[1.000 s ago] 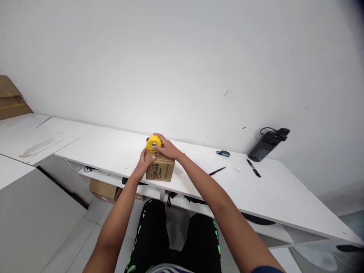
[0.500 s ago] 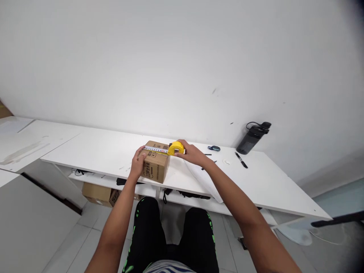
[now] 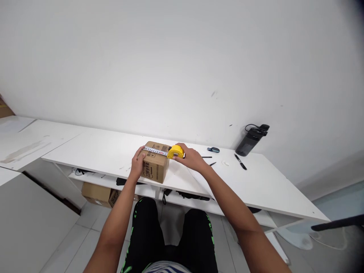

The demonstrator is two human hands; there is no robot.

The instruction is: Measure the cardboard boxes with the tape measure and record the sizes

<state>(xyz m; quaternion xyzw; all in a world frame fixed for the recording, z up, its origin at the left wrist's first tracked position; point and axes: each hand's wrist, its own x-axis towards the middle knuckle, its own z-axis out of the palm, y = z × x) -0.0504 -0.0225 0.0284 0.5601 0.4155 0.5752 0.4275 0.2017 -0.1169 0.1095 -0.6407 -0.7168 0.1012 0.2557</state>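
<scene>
A small brown cardboard box (image 3: 155,168) with dark printing stands on the white table. My left hand (image 3: 138,163) is closed on its left side, thumb on the near face and fingers at the top left edge. The white, numbered blade (image 3: 156,151) of a tape measure lies across the box's top, its end at my left fingers. Just past the right edge, my right hand (image 3: 192,157) grips the yellow case of the tape measure (image 3: 175,151). Whether the left fingers pinch the blade's tip is hard to see.
On the table (image 3: 93,149), right of the box, are white paper (image 3: 203,180), a black marker (image 3: 240,162), a small dark blue object (image 3: 213,149) and a dark bottle (image 3: 251,140) by the wall. Another cardboard box (image 3: 96,193) sits low underneath.
My right hand has brought the tape measure's case slightly toward me, so the blade's right end sits nearer the front of the box top. The left hand and box stay put.
</scene>
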